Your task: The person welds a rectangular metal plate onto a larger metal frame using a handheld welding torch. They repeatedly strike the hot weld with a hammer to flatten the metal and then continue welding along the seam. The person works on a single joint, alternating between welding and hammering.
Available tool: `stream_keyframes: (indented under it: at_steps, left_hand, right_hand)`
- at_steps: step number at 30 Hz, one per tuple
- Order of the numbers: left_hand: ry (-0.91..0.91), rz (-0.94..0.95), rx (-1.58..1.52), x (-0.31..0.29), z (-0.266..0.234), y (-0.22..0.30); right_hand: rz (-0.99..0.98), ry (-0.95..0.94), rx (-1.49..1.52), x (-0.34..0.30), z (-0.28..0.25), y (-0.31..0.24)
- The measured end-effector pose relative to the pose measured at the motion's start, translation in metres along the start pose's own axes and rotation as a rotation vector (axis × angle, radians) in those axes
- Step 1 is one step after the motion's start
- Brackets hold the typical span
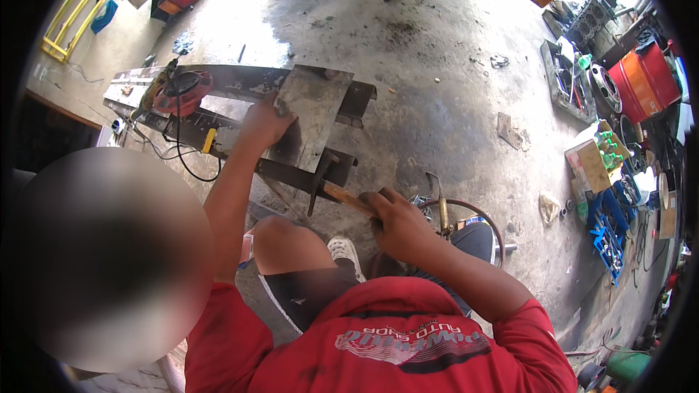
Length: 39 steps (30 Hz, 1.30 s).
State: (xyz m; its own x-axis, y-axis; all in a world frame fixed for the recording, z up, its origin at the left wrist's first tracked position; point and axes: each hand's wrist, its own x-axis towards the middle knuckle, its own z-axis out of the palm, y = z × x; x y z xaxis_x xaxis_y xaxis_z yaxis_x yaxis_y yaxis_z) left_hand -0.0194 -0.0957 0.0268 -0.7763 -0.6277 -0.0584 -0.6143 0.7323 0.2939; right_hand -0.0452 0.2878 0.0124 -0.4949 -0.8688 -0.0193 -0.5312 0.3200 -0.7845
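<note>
My right hand (402, 224) is wrapped round the wooden handle of a hammer (348, 198). The hammer's long, narrow dark head lies over the near edge of a flat metal plate (318, 105). On top of that plate rests my left hand (268, 125), its fingers curled round a small grey thing I cannot make out. Two long steel channel beams (237, 81) run beneath the plate, and their ends stick out on its right. Farther left on the beams sits a red round tool (191, 91) with a black cord, next to a yellow-handled item (210, 140).
A gas torch (443, 207) and its hose lie right of my knees. Along the right stand a red-orange drum (644, 80), a box of green bottles (593, 160) and a blue tool case (610, 236). Vehicles stand at the far side. A large blurred shape fills the lower left.
</note>
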Motion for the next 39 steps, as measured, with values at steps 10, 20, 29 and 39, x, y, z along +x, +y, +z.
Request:
stream_keyframes:
  at_steps: [10,20,29,39]
  left_hand:
    - [-0.288,-0.005,-0.571,-0.13,-0.045,0.036]
    - [-0.173,-0.161,-1.058,-0.2,0.002,0.092]
    - [0.235,0.079,-0.467,-0.174,-0.011,0.032]
    - [0.175,0.129,-0.37,-0.168,0.005,0.009]
  right_hand:
    - [0.094,0.327,0.533,-0.013,-0.008,-0.012]
    - [0.136,0.138,0.378,-0.019,0.012,0.042]
    - [0.865,-0.149,-0.57,-0.066,0.083,0.285]
    - [1.121,-0.236,-0.016,-0.072,0.011,0.298]
